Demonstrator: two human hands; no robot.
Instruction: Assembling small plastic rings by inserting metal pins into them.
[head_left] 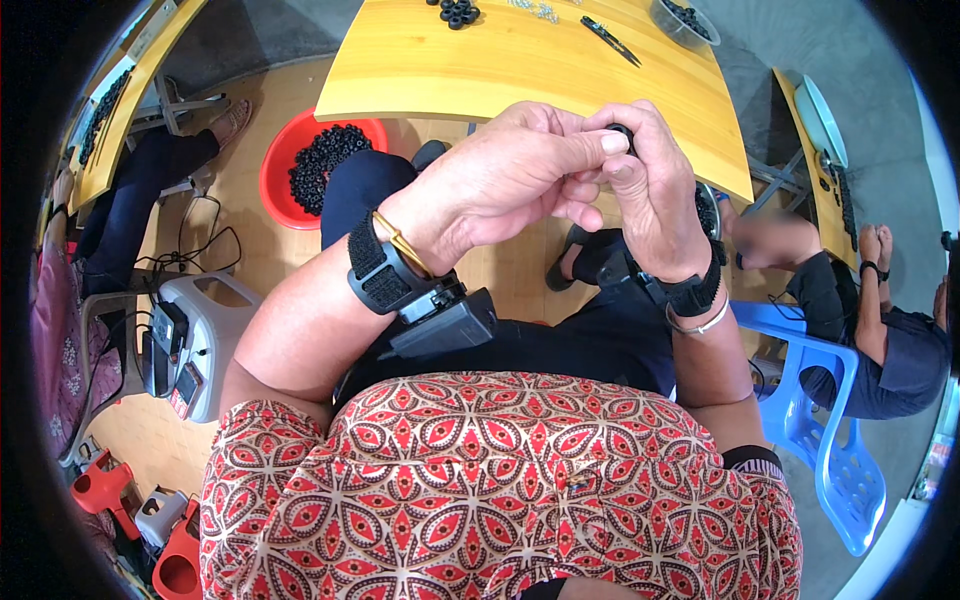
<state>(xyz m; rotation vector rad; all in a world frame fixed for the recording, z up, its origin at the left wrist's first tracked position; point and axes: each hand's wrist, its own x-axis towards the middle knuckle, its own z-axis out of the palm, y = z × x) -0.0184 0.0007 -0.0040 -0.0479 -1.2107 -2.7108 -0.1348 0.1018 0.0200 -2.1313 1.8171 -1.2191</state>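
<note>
A small black ring-shaped part (624, 134) sits at the fingertips of both hands, raised over the near edge of the table. The thumb of my left hand (515, 175) presses against it, with the other fingers curled beneath. My right hand (655, 185) pinches the part from the other side between thumb and bent forefinger. Fingers cover much of the part, so its exact kind is hard to tell. Both wrists wear black straps, and a black box (445, 322) hangs at the left one.
On the yellow wooden table (450, 75) lie black rings (458, 14), small metal pieces (535, 10), black-handled snips (612, 42) and a bowl (712, 36) of black parts. A red basin (272, 185) holds more. Around stand a grey stool (210, 300), a blue chair (830, 430) and co-workers on both sides.
</note>
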